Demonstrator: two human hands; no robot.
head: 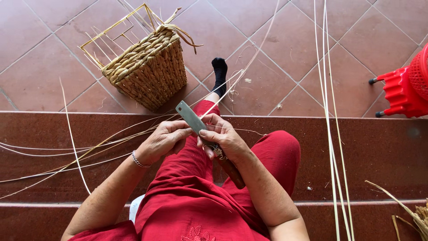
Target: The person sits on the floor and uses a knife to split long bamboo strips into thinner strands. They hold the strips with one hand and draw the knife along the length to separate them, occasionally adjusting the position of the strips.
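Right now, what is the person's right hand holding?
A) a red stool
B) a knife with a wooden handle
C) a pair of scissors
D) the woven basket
B: the right hand grips a knife with a flat metal blade pointing up and away and a brown wooden handle below the fist, while the left hand pinches thin strips against the blade.

floor (285, 40): square terracotta tiles laid on the diagonal, pale grout lines, scattered fibre scraps. steps (370, 151): two dark red polished stone treads running across the view, below the tiled floor. red plastic stool (401, 91) at the right edge, standing on the tiles. light even and soft, daylight in character, no hard shadows.
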